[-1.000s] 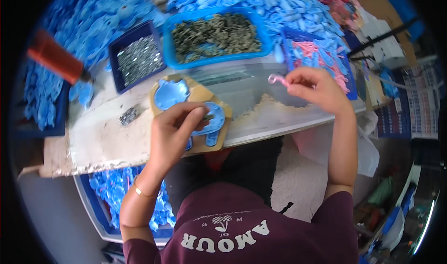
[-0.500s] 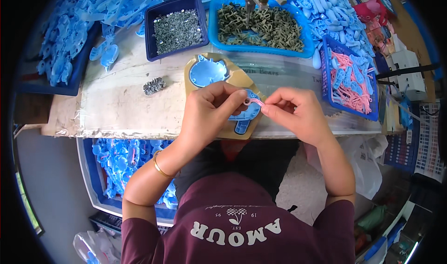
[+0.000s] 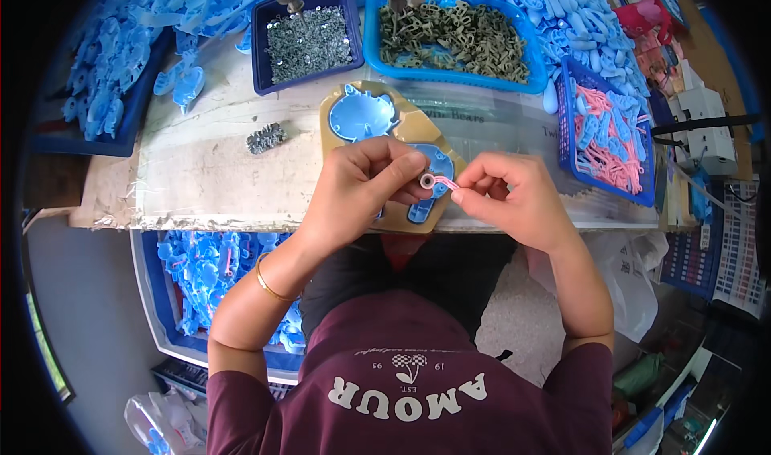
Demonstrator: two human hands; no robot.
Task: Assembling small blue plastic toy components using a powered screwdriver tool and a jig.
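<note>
The right hand (image 3: 514,198) pinches a thin, curved pink plastic piece (image 3: 444,182) over the near tabletop edge; the left hand (image 3: 349,188) curls its fingertips at the ringed end, grip unclear. Beneath, a tan block (image 3: 411,119) cradles glossy blue plastic shells (image 3: 361,116). Pale, scuffed tabletop (image 3: 201,174) stretches left.

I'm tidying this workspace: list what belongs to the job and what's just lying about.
Likely the job's:
- bent pink plastic strip, in right hand
- tan moulded holder
- rounded blue plastic shells

Seemingly lying about:
- crumpled white plastic bag
- white boxy device
</note>
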